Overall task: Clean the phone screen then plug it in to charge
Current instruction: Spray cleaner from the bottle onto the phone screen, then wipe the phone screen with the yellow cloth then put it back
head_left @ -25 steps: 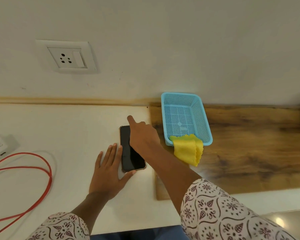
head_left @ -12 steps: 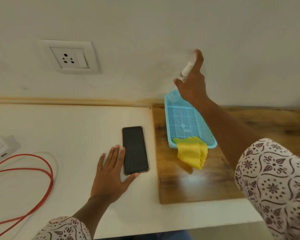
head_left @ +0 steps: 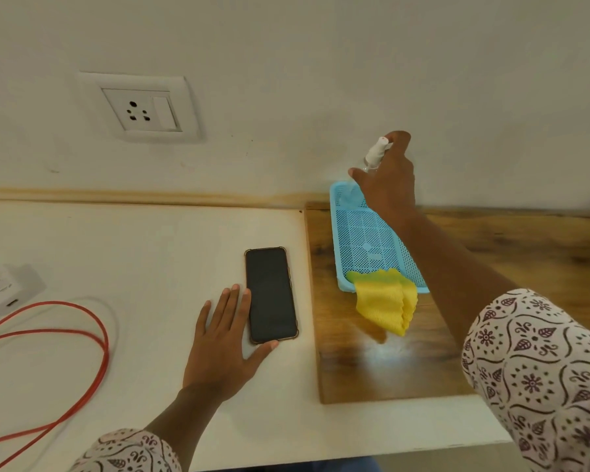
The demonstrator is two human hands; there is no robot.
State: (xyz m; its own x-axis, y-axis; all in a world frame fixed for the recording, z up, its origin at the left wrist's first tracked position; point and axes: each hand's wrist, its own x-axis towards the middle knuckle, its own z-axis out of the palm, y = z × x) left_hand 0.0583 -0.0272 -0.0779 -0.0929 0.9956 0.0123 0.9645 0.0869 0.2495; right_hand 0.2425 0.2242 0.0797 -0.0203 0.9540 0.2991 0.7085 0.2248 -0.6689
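Observation:
A black phone lies screen up on the white counter. My left hand rests flat beside its lower left edge, thumb touching the phone's bottom corner. My right hand is raised over the far end of the blue basket, closed around a small spray bottle with a white nozzle. A yellow cloth hangs over the basket's near rim. A white charger adapter with a red cable sits at the left edge. The wall socket is above.
The blue basket stands on a wooden board at the right of the counter. The counter's front edge runs along the bottom of the view. The wall stands directly behind the counter.
My right hand left the phone, reached up to the far end of the basket and now holds the spray bottle slightly lower than half a second ago. The left hand stayed beside the phone.

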